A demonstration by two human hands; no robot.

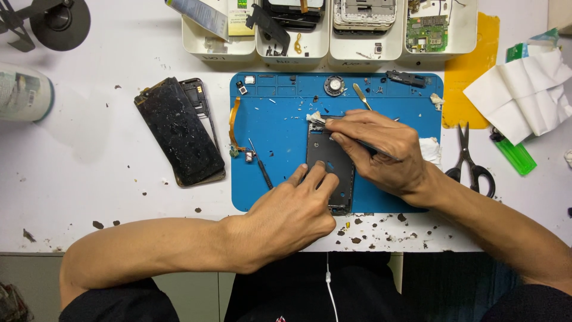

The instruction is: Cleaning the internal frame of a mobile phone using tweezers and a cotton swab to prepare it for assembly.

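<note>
Hands meet over a dark phone frame (329,164) that lies flat on a blue work mat (280,179). The left hand (289,214) rests on the frame's lower part, its fingers (316,176) stretched forward, close together and pressed down on the dark surface. The right hand (381,152) sits over the frame's upper right edge, fingers curled and pinched around a thin metal tool (333,119) whose tip reaches a scrap of white tissue (314,117) at the frame's top corner.

Just beyond the right hand, on the mat, lie a metal spudger (361,96) and a small round speaker part (335,86). To the left of the left hand's fingers lie a small screwdriver (262,167) and an orange flex ribbon (233,125), both on the mat. Further left, off the mat, a cracked black phone screen (179,131) lies on the white table (89,167), partly over another frame.

Right of the right wrist lie black-handled scissors (471,164), and beyond them a green lighter (515,155) and crumpled white paper (521,92). Past both hands, at the table's far edge, stands a row of white trays (330,50) holding phone parts and a green circuit board (426,33). Dark crumbs are scattered on the table near the forearms.
</note>
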